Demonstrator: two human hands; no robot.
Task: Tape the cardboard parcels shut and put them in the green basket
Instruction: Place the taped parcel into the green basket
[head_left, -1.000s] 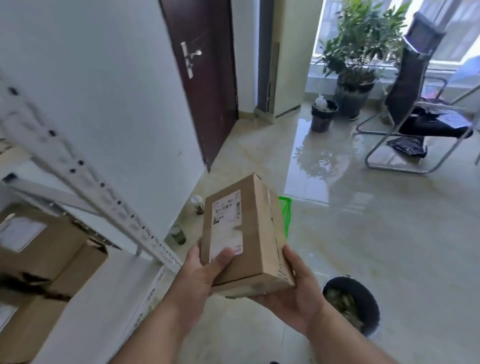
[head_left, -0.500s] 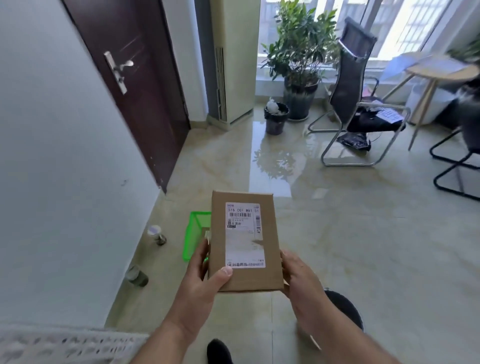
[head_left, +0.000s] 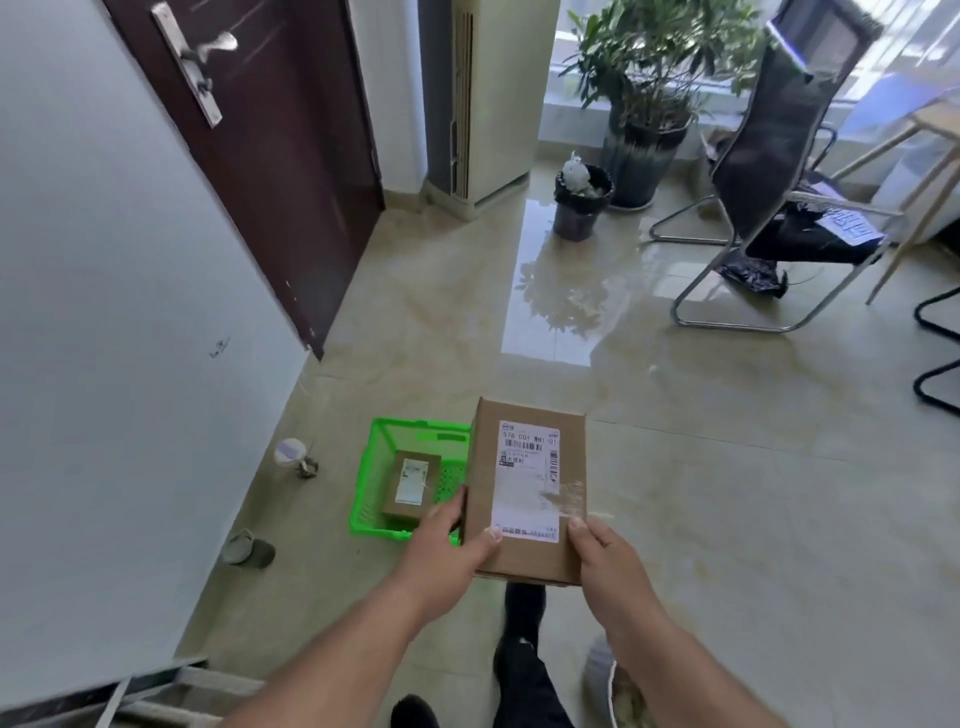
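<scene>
Basket now fully visible w/ 1 parcel; both grips, left & right, clamp 2nd parcel.

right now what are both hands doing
Left hand: grips the left edge of the cardboard parcel, thumb on top.
Right hand: grips the parcel's right near corner.

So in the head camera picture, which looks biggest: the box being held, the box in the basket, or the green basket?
1. Held brown cardboard box, though it's nearest the camera
2. Green plastic mesh basket
3. Small brown cardboard box inside it
</scene>
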